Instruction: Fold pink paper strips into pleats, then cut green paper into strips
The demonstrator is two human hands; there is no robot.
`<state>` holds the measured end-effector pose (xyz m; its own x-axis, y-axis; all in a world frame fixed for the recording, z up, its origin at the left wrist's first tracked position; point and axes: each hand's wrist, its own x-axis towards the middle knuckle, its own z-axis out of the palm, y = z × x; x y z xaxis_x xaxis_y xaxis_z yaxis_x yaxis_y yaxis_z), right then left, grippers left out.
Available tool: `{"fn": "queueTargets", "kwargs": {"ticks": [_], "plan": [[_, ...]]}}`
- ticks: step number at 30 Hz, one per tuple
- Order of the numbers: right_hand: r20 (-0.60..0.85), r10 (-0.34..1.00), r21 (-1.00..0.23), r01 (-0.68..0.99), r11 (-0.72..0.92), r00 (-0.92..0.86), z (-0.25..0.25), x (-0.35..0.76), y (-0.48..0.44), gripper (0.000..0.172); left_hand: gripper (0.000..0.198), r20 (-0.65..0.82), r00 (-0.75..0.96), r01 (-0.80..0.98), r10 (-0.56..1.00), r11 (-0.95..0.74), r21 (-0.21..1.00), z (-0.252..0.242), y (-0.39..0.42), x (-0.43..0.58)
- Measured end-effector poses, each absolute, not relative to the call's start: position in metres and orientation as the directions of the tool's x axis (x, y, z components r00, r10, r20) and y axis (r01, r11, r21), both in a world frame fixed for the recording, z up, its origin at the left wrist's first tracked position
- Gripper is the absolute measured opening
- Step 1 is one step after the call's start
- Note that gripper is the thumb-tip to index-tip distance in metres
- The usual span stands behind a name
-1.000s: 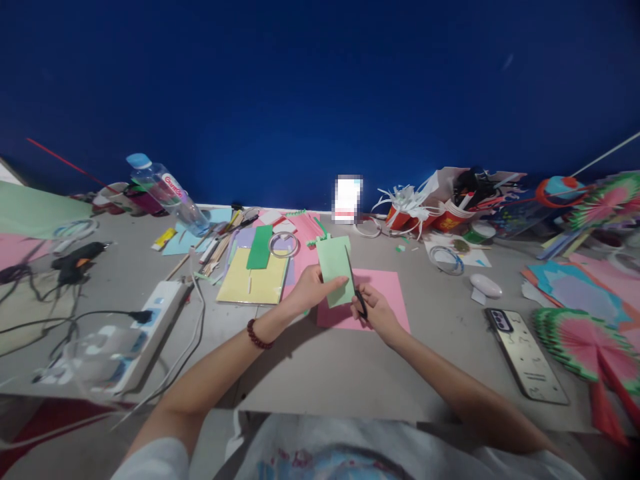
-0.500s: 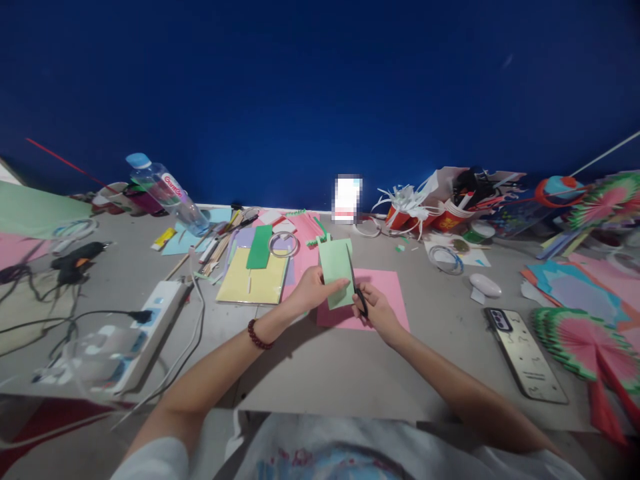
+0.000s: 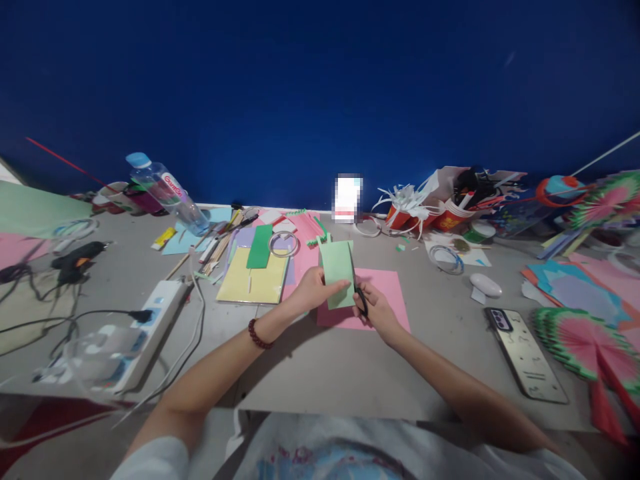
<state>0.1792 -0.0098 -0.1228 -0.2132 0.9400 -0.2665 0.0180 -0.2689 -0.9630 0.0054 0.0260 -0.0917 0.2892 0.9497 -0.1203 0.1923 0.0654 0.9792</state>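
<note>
Pinched in my left hand [image 3: 313,289] is a light green sheet of paper [image 3: 339,263], the thumb lying across its front. Black-handled scissors [image 3: 363,303] are gripped in my right hand [image 3: 375,305], along the right edge of the green paper; the blades are mostly hidden by it. Beneath both hands a pink sheet [image 3: 389,297] lies flat on the table. To the left of my left hand is a yellow pack of paper [image 3: 240,283] with a dark green strip [image 3: 260,247] on top.
A power strip [image 3: 153,333] with cables and a tilted plastic bottle [image 3: 173,193] are at left. On the right lie a phone [image 3: 527,360], a white computer mouse [image 3: 485,285] and a pink-green paper fan [image 3: 590,347]. Red paper cups [image 3: 450,217] stand against the blue wall.
The green paper has shifted slightly right and its top edge bends a little more. Both hands stay almost in place, still holding paper and scissors.
</note>
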Motion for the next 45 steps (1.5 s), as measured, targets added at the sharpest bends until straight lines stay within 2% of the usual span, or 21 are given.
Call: {"fn": "queueTargets", "kwargs": {"ticks": [15, 19, 23, 28, 31, 34, 36, 40, 42, 45], "plan": [[-0.252, 0.952, -0.968, 0.039, -0.249, -0.173, -0.114, 0.179, -0.010, 0.035, 0.032, -0.165, 0.316, 0.234, 0.934, 0.091, 0.968, -0.091, 0.027, 0.006], [-0.242, 0.957, -0.970, 0.006, -0.244, -0.160, -0.114, 0.179, -0.010, 0.035, 0.033, -0.171, 0.218, 0.268, 0.961, 0.109, 0.957, -0.077, 0.045, -0.018], [-0.242, 0.960, -0.969, -0.022, -0.248, -0.141, -0.117, 0.180, -0.010, 0.038, 0.025, -0.063, 0.108, 0.361, 0.992, 0.020, 0.932, -0.058, 0.071, -0.065], [-0.224, 0.969, -0.974, -0.008, -0.226, -0.101, -0.121, 0.182, -0.007, 0.040, 0.044, 0.059, 0.033, 0.353, 0.998, -0.067, 0.933, -0.054, 0.095, -0.119], [-0.168, 0.985, -0.985, 0.036, -0.166, -0.050, -0.124, 0.184, -0.004, 0.038, 0.055, 0.029, -0.026, 0.451, 0.999, -0.014, 0.892, -0.062, 0.105, -0.141], [-0.085, 0.996, -0.987, 0.139, -0.080, -0.027, -0.125, 0.193, 0.003, 0.031, 0.057, -0.016, -0.139, 0.556, 0.990, 0.091, 0.826, -0.069, 0.111, -0.157], [0.015, 1.000, -0.951, 0.309, 0.015, -0.004, -0.123, 0.205, 0.011, 0.027, 0.058, -0.066, -0.147, 0.557, 0.987, 0.137, 0.819, -0.073, 0.112, -0.163], [0.316, 0.949, -0.674, 0.703, 0.225, -0.001, -0.116, 0.235, 0.031, 0.012, 0.066, -0.156, -0.089, 0.534, 0.984, 0.179, 0.826, -0.078, 0.112, -0.167], [0.351, 0.936, -0.563, 0.797, 0.219, -0.010, -0.114, 0.249, 0.040, 0.010, 0.071, -0.165, -0.083, 0.577, 0.983, 0.182, 0.796, -0.080, 0.112, -0.167], [0.278, 0.961, -0.528, 0.835, 0.154, -0.001, -0.114, 0.262, 0.049, 0.012, 0.077, -0.158, -0.083, 0.706, 0.984, 0.169, 0.688, -0.082, 0.113, -0.173]]}}
